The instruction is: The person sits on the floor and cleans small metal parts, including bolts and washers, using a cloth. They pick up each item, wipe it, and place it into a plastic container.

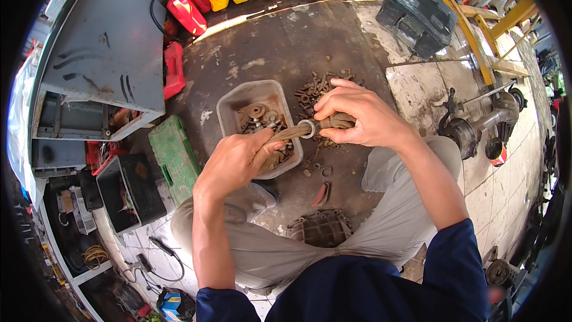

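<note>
Above the grey plastic tub (292, 98), my left hand (241, 156) grips one end of a brown fibrous strand (290, 133), perhaps rope or twisted cloth. A metal ring (307, 129) sits around the strand between my hands. My right hand (364, 114) pinches a brown ridged piece (337, 120) just right of the ring; whether it joins the strand I cannot tell. Inside the tub lie washers (256, 111), bolts and other small metal parts. Beneath and beyond my right hand spreads a pile of rusty bolts and nuts (313, 89).
A green plastic case (173, 156) and a black bin (132, 192) lie left of the tub. Near my legs are a red piece (320, 194) and a ribbed metal casting (319, 228). A black toolbox (415, 15), yellow frame (469, 38) and axle-like assembly (482, 118) occupy the right.
</note>
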The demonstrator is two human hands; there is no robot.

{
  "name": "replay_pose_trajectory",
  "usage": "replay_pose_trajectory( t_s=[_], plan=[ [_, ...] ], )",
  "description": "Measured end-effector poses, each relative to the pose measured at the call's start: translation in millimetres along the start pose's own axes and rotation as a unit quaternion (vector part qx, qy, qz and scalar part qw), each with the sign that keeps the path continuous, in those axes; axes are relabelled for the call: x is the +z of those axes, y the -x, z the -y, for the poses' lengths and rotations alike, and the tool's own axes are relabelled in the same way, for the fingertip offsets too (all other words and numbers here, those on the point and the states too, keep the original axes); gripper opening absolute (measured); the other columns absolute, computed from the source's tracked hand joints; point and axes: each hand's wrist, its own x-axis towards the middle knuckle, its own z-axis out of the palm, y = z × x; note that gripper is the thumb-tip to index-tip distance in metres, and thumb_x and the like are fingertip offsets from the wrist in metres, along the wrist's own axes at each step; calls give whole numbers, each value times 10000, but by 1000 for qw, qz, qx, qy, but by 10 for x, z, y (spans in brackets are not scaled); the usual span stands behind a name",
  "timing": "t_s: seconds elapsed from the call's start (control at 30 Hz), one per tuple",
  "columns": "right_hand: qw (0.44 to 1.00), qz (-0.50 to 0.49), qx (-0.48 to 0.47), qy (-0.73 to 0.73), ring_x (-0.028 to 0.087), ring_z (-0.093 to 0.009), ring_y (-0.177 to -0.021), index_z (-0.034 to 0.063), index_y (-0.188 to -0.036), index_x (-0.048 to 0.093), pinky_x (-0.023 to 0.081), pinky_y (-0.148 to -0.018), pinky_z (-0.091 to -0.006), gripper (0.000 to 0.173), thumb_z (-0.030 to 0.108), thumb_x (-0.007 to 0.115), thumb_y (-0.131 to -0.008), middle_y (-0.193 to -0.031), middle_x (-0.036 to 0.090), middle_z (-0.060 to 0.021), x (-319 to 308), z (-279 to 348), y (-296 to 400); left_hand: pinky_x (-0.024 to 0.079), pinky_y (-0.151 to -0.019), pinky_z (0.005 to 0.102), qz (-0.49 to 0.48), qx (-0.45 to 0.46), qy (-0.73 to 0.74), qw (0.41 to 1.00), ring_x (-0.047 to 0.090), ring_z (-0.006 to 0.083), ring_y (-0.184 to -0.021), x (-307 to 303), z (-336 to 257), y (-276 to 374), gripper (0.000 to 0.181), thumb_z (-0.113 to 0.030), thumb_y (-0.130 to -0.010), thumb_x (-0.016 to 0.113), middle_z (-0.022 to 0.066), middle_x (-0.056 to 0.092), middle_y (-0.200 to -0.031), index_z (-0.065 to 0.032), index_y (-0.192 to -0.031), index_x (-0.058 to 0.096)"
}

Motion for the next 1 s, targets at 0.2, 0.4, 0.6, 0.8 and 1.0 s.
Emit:
replay_pose_trajectory(
  t_s=[0.2,0.4,0.6,0.8,1.0],
  plan=[
    [999,-24,37,10,666,-232,-945,64,-909,663,370,-1093,-493,238,96,803,-720,-970,706,-67,-127,-87,122,428,-579,408,9,-50,24,998,441,391,-590,-128,163,157,386,-327,-994,529,210,512,-649,24,-836,550],
    [995,-66,72,9,654,-204,-885,55,-965,650,473,-926,-382,253,147,780,-769,-933,696,-74,-297,-159,217,424,-559,410,-83,-93,49,991,483,312,-534,-216,421,411,283,-252,-981,555,189,542,-632,3,-861,586],
    [984,-94,149,34,648,-169,-877,16,-997,615,488,-803,-298,221,76,720,-811,-942,689,-79,-501,-304,331,464,-642,396,-50,-179,-8,983,603,330,-671,-229,547,463,259,-243,-951,563,201,636,-762,10,-905,589],
    [981,-136,140,-12,614,-132,-836,40,-1034,626,478,-757,-287,251,108,735,-819,-936,672,-65,-451,-156,211,451,-952,426,-34,-125,-64,990,569,363,-1134,57,471,257,598,-350,-872,674,213,601,-1203,-78,-1363,469],
    [995,-60,77,-17,631,-201,-848,64,-1023,642,493,-757,-322,250,105,749,-800,-955,675,-60,-250,201,102,351,-1102,401,-117,63,53,990,426,327,-1340,347,72,-154,857,-298,-788,793,212,428,-1445,-4,-1456,344]
  ],
)
